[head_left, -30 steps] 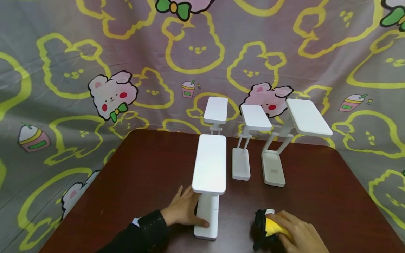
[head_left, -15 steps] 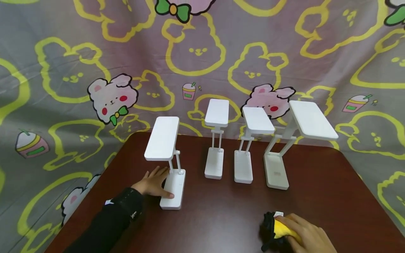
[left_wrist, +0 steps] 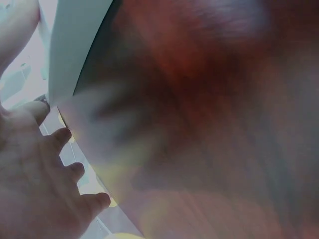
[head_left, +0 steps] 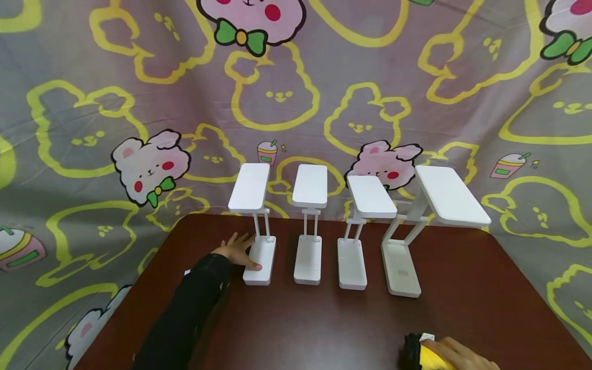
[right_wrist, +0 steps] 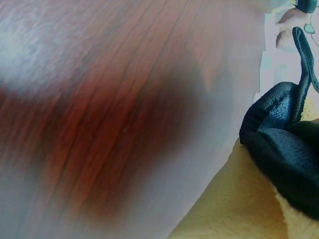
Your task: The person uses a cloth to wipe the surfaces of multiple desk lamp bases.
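My left hand (head_left: 237, 252) is at the base of the leftmost white folding stand (head_left: 250, 187). Its thumb lies on the base and the index finger is against the side, pinching it; the other fingers spread to the left. In the left wrist view the fingers (left_wrist: 61, 137) reach past the stand's edge (left_wrist: 75, 50). At the bottom right, my right hand (head_left: 462, 354) grips a fleecy yellow cloth item (head_left: 435, 359) with black trim and a white tag. The right wrist view shows its yellow fabric (right_wrist: 239, 199) and black loop; its exact kind is unclear.
Beside the leftmost stand, three similar white stands line the back of the dark wooden table (head_left: 296, 324): a second stand (head_left: 310, 185), a third (head_left: 371, 195) and a larger one (head_left: 450, 195). A patterned curtain (head_left: 277, 67) hangs behind them.
My left hand has moved the leftmost stand from the front middle to the left, then back into line with the others. The right hand still holds the yellow item; the head view has shifted.
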Demonstrator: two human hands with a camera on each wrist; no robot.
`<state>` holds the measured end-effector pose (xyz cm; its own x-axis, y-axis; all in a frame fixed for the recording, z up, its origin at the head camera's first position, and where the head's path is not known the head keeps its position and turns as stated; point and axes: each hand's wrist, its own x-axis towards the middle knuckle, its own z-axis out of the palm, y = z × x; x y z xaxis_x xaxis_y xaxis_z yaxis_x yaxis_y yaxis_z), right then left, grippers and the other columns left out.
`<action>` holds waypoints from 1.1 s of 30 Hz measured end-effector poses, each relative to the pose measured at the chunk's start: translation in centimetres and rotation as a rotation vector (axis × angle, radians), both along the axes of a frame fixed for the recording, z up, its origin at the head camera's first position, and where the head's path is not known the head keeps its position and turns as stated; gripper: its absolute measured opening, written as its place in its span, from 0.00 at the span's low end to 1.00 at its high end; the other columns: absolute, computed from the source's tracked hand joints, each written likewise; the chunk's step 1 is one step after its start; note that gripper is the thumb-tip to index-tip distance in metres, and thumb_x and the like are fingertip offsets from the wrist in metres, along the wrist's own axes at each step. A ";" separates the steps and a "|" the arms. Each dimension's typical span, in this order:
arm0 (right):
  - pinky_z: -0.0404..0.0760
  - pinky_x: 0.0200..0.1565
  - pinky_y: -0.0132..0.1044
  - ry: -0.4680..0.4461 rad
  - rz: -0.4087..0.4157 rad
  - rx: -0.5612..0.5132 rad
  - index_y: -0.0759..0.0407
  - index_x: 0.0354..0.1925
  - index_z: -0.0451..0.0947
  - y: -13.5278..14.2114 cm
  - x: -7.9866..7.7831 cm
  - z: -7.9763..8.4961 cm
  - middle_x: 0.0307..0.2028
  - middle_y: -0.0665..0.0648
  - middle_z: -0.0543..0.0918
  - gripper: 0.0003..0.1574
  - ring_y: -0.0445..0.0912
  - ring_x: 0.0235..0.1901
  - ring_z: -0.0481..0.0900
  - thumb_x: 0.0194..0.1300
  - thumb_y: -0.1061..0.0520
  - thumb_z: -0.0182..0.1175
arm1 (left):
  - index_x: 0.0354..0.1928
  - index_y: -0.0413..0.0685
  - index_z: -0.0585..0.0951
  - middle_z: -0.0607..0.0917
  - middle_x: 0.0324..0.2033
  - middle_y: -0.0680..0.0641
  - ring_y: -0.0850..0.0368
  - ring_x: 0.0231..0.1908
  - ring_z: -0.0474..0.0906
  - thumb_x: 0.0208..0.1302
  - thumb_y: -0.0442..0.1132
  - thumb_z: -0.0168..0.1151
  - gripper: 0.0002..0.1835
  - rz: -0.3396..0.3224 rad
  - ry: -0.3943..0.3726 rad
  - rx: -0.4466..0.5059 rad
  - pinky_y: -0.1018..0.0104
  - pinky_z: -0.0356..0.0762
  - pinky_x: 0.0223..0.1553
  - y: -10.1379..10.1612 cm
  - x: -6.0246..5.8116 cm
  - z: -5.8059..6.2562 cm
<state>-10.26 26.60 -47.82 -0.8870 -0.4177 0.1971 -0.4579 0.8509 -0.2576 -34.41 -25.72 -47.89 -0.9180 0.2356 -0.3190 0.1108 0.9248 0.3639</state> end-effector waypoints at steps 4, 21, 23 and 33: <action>0.60 0.17 0.25 0.090 -0.014 -0.018 0.46 0.50 0.77 0.1 0.5 -0.1 0.33 0.31 0.68 0.30 0.24 0.20 0.59 0.50 0.38 0.68 | 0.76 0.48 0.47 0.45 0.73 0.37 0.34 0.69 0.28 0.40 0.67 0.69 0.65 0.005 0.008 0.007 0.33 0.27 0.62 0.4 -1.0 0.2; 0.70 0.16 0.53 0.067 -0.515 -0.008 0.64 0.56 0.71 4.7 -9.0 1.7 0.33 0.64 0.77 0.27 0.56 0.23 0.76 0.57 0.59 0.55 | 0.73 0.29 0.40 0.42 0.71 0.29 0.31 0.68 0.32 0.56 0.65 0.58 0.61 0.075 0.086 0.087 0.25 0.26 0.56 -3.0 5.2 3.1; 0.70 0.17 0.54 0.016 -0.545 0.015 0.66 0.57 0.68 6.0 -10.2 1.4 0.32 0.67 0.76 0.27 0.57 0.23 0.75 0.61 0.58 0.54 | 0.73 0.28 0.41 0.42 0.70 0.29 0.31 0.68 0.33 0.59 0.64 0.56 0.59 0.073 0.133 0.106 0.25 0.26 0.56 -3.2 7.1 3.7; 0.70 0.19 0.63 0.052 -0.560 0.115 0.74 0.56 0.57 7.3 -11.7 0.1 0.37 0.81 0.64 0.38 0.73 0.32 0.67 0.62 0.47 0.57 | 0.72 0.28 0.46 0.46 0.70 0.27 0.29 0.67 0.36 0.61 0.61 0.57 0.54 0.081 0.307 0.156 0.23 0.28 0.54 -2.7 11.3 4.8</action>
